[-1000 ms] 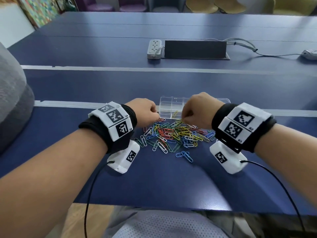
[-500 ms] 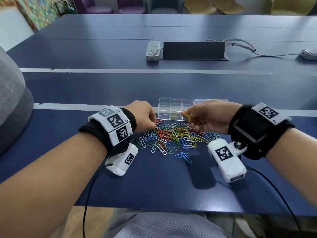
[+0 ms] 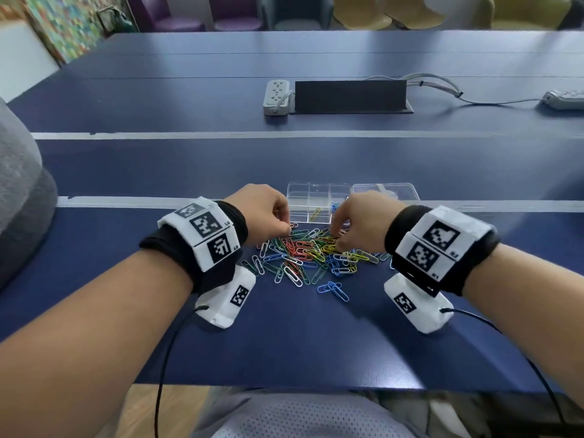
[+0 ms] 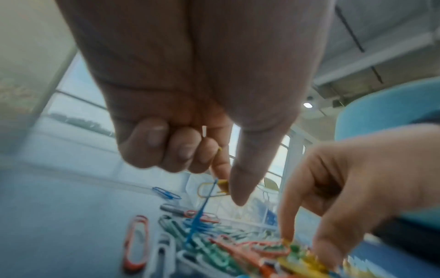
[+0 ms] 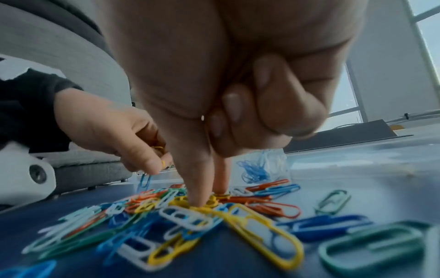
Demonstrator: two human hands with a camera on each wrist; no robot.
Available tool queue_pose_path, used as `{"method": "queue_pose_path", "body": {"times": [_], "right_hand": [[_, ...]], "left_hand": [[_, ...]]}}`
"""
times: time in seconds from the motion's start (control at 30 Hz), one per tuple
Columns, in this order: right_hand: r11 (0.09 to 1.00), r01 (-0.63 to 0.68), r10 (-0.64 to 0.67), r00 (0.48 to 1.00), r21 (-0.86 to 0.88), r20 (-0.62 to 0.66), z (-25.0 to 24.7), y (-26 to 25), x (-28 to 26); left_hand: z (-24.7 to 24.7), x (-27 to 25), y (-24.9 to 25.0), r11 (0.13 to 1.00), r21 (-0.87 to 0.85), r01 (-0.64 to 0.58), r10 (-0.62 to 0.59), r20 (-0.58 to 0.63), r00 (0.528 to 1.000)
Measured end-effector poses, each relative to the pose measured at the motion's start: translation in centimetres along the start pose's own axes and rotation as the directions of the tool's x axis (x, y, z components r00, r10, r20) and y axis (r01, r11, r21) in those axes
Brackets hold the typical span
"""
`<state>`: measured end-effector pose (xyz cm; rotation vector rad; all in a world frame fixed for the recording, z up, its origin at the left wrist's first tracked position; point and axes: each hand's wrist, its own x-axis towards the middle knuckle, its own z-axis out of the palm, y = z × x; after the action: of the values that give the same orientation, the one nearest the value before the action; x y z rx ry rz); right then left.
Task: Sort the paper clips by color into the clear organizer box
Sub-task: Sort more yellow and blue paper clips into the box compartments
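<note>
1. Head view: the heap of coloured wire paper clips (image 3: 311, 254) (red, yellow, green, blue, white) lies on the dark blue tabletop (image 3: 284, 336) between the two hands, too tangled to count. A few blue clips (image 3: 333, 289) lie apart at the near edge of the heap, with bare tabletop between them and the tabletop's front edge.
2. The clear plastic organizer box (image 3: 319, 200) sits touching the far edge of the heap, its open lid (image 3: 387, 191) lying flat to the right. One yellow clip (image 3: 315, 214) lies in a near compartment; a bunch of blue clips (image 5: 253, 172) fills the compartment next to it on the right.
3. The left hand (image 3: 264, 210) is at the heap's far left corner. In the left wrist view its grip is together: thumb (image 4: 247, 169) and forefinger pinch a yellow paper clip (image 4: 212, 189), and a blue clip (image 4: 201, 210) hangs from it down into the heap. The other three fingers are curled into the palm.
4. The right hand (image 3: 363, 219) is over the heap's far right part. In the right wrist view its thumb (image 5: 197, 180) and forefinger press down, a little apart, on yellow clips (image 5: 207, 204) in the heap; whether they have clamped one cannot be told. Its other fingers are curled in.
5. Beyond the box the tabletop runs wide to one white power strip (image 3: 276, 96), one upright black panel (image 3: 349, 96) and a second strip (image 3: 565, 99) at the right edge, joined by a grey cable.
</note>
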<state>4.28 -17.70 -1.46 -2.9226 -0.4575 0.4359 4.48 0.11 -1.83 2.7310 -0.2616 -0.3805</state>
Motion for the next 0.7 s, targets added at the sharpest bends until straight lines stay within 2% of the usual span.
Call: {"method": "queue_pose_path", "body": {"times": [0.13,0.27,0.37,0.47,0.53,0.6,0.7], "right_hand": [[1.000,0.016,-0.016,1.000,-0.027,-0.016,-0.1,-0.3,0.1],[1.000,0.018,-0.018,1.000,0.022,-0.003,-0.1,-0.2,0.1],[0.971,-0.042,0.021,0.996,0.235,0.090,-0.5,0.5,0.2],[0.845,-0.126,0.025,0.980,0.520,0.197,-0.6,1.3,0.5],[0.710,-0.182,0.007,0.968,0.681,0.252,-0.5,1.7,0.7],[0.573,-0.237,-0.003,0.957,0.785,0.291,-0.5,1.9,0.7],[0.467,-0.300,0.003,0.941,0.832,0.337,-0.6,2.1,0.8]], "left_hand": [[-0.2,0.2,-0.5,0.958,-0.284,0.047,-0.040,0.030,0.999],[-0.2,0.4,-1.3,0.819,-0.565,0.100,-0.070,0.075,0.995],[-0.3,0.3,-1.2,0.651,-0.745,0.145,-0.063,0.137,0.989],[-0.2,-0.1,-0.8,0.555,-0.805,0.208,-0.043,0.222,0.974],[0.1,-0.2,-0.4,0.557,-0.795,0.241,-0.063,0.249,0.966],[0.4,-0.2,0.2,0.602,-0.762,0.240,-0.085,0.238,0.968],[0.7,0.2,1.3,0.722,-0.656,0.219,-0.083,0.231,0.969]]}}
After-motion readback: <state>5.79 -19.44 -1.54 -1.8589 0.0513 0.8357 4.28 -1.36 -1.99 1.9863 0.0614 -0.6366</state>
